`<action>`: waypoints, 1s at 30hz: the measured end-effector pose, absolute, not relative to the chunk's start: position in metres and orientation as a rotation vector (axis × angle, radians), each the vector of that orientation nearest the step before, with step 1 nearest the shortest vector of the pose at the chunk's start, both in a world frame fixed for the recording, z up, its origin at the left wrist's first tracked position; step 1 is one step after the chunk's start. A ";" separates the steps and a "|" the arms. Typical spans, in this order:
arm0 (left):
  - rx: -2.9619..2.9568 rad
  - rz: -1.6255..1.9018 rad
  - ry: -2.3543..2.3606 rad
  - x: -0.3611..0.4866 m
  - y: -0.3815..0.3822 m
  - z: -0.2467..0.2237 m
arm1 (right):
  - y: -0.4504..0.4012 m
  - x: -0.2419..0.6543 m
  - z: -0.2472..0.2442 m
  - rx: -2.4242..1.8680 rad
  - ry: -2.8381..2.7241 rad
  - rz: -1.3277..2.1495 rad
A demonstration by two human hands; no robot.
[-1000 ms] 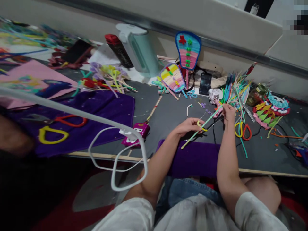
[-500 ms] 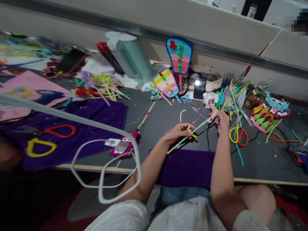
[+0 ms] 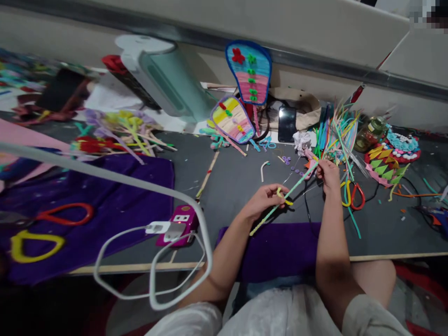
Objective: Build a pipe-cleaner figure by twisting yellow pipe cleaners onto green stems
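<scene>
A long pale-green pipe cleaner runs slantwise between my hands, its lower end yellowish. My right hand pinches it near the upper end. Closed at its lower half is my left hand, with a short bent yellow pipe cleaner at its fingertips. The fingers partly hide where the two pieces meet. Below them, a purple cloth lies at the table edge. Beyond my right hand is a bundle of coloured pipe cleaners. Scissors with yellow and red handles lie right of that hand.
A white cable arches across the left, close to a magenta power adapter. More scissors rest on purple cloth. Behind stand a pale-green kettle-like container, two decorated fans, a phone and a glass jar.
The camera view has shifted, so the table's things sit differently in frame. Both hands keep nearly the same grip on the pipe cleaners.
</scene>
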State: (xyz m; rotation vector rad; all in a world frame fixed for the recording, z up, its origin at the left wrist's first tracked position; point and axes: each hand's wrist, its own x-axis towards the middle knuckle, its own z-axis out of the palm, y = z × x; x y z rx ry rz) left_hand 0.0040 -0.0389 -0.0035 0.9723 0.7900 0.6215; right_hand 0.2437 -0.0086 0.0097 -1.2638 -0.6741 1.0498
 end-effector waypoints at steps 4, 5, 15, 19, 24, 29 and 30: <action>0.958 0.636 0.854 0.006 -0.042 -0.002 | -0.008 0.241 0.014 -1.300 -0.673 1.022; 0.958 0.648 0.877 0.007 -0.043 -0.002 | -0.008 0.240 0.014 -1.301 -0.664 1.022; 0.880 0.664 0.866 0.009 -0.047 0.002 | -0.014 0.238 0.015 -1.277 -0.578 1.001; 0.888 0.601 0.845 0.008 -0.047 -0.002 | -0.020 0.242 0.016 -1.304 -0.637 1.018; 0.913 0.483 0.814 0.008 -0.050 -0.007 | -0.026 0.248 0.014 -1.365 -0.655 1.057; 0.889 0.466 0.805 0.012 -0.056 -0.012 | -0.029 0.255 0.009 -1.435 -0.634 1.103; 0.879 0.476 0.807 0.013 -0.057 -0.012 | -0.029 0.256 0.009 -1.448 -0.641 1.103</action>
